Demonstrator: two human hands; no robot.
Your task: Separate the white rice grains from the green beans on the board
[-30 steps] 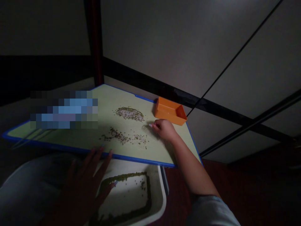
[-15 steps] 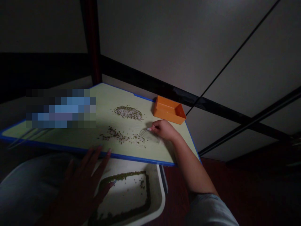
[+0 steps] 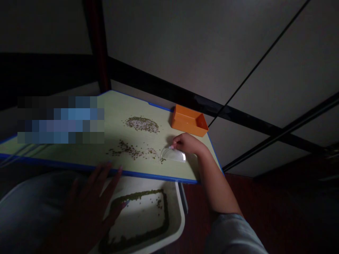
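My right hand [image 3: 187, 143] pinches a clear half-round protractor [image 3: 173, 155] by its curved edge, over the right part of a pale yellow board [image 3: 109, 111] with a blue rim. To its left lie scattered small dark and green beans [image 3: 129, 151] among pale grains. Farther back sits a denser heap of green beans and whitish grains [image 3: 143, 124]. My left hand [image 3: 91, 203] is spread open in shadow, fingertips at the board's near edge and thumb over a white basin [image 3: 181, 222]. Whether those fingertips press on the board, I cannot tell.
An orange open box [image 3: 188, 129] stands at the board's back right, close to the cabinet wall [image 3: 159, 46]. Green beans line the basin's floor edge. Something blurred out and blue [image 3: 76, 118] covers the board's left side. Dark red floor [image 3: 196, 211] shows at right.
The protractor has tilted and turned, so its half-round face now shows plainly. My right hand stays near the same spot; my left hand remains spread. The view has shifted slightly.
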